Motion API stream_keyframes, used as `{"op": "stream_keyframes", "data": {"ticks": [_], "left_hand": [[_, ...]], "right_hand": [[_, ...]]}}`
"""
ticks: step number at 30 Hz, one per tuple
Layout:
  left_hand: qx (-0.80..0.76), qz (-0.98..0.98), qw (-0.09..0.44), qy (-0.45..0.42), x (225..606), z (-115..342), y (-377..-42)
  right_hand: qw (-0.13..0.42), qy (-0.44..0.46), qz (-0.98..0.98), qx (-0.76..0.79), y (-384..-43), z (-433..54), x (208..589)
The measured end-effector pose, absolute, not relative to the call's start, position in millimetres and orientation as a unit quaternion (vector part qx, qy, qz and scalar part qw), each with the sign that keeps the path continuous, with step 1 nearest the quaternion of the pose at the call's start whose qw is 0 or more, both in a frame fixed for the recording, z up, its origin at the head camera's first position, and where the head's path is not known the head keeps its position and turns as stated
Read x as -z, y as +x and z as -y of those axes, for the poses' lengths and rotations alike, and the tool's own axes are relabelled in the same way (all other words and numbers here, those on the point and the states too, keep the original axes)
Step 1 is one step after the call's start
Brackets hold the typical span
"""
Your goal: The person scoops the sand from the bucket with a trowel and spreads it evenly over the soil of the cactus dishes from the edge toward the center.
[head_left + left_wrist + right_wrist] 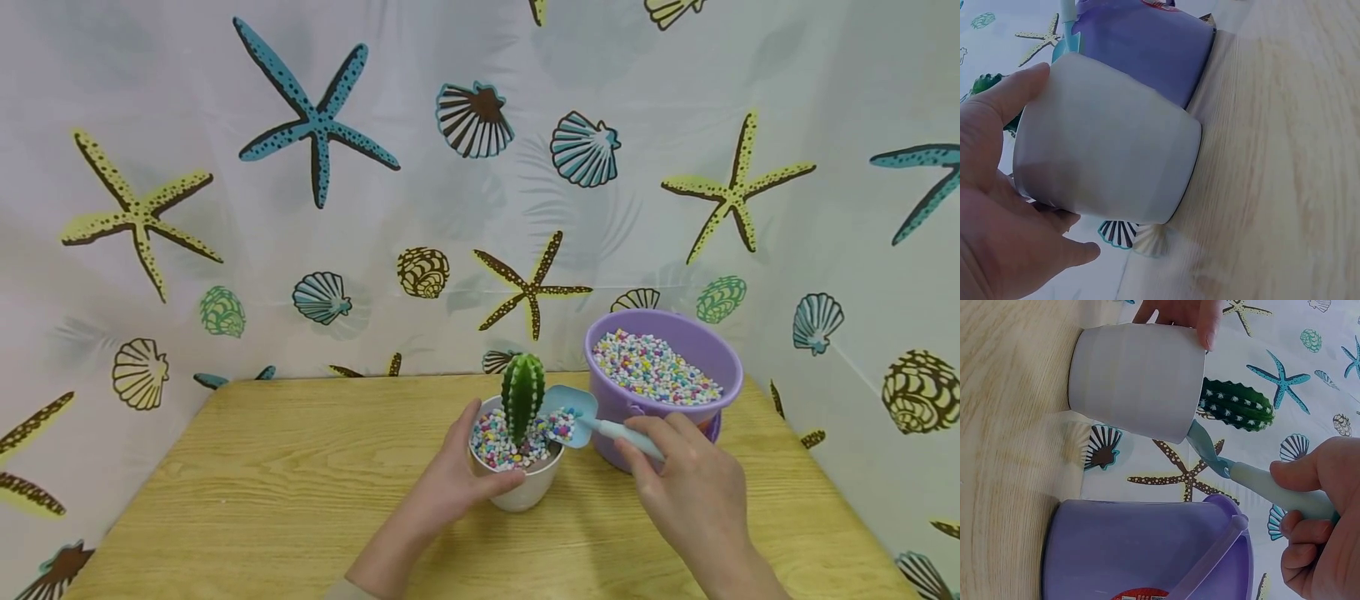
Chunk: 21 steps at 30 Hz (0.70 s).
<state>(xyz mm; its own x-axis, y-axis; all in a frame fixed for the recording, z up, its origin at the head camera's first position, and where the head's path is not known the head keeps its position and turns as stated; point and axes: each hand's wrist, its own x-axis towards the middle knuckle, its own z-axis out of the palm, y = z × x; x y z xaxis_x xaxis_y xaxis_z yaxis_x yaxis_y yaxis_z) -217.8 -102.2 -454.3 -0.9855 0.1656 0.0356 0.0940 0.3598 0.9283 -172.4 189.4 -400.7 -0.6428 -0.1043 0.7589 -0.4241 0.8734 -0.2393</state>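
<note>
A green cactus (pixel 522 398) stands upright in a white pot (pixel 525 492), with small multicoloured pebbles (pixel 491 437) around its base. My left hand (pixel 461 475) holds the pot from the left, thumb at the front rim; in the left wrist view the thumb or a finger (pixel 1019 90) lies over the rim. My right hand (pixel 693 483) grips the pale handle of a small blue shovel (pixel 1272 484). The shovel's blade, carrying some pebbles, rests at the pot's right rim, beside the cactus.
A purple bucket (pixel 611 408) filled with similar pebbles (pixel 652 367) stands right behind the shovel, its handle hanging down at the side. Everything stands on a wooden table (pixel 300 467). A white curtain (pixel 420 200) printed with starfish and shells hangs behind and at the sides.
</note>
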Motion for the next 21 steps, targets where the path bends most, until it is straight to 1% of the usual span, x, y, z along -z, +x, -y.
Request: {"op": "stream_keyframes", "data": {"ticks": [5,13,16,21], "left_hand": [[-0.546,-0.834,0.019,0.075,454,99,-216],[-0.537,-0.841,-0.017,0.064,458,91,-215],[-0.537,-0.841,-0.017,0.064,460,91,-215],[-0.542,-0.836,0.006,0.080,460,96,-217]], "right_hand": [[0.399,0.152,0.882,-0.200,-172,-190,401],[0.411,0.158,0.876,-0.195,-171,-191,402],[0.415,0.159,0.875,-0.193,-172,-191,402],[0.422,0.165,0.871,-0.189,-172,-191,402]]}}
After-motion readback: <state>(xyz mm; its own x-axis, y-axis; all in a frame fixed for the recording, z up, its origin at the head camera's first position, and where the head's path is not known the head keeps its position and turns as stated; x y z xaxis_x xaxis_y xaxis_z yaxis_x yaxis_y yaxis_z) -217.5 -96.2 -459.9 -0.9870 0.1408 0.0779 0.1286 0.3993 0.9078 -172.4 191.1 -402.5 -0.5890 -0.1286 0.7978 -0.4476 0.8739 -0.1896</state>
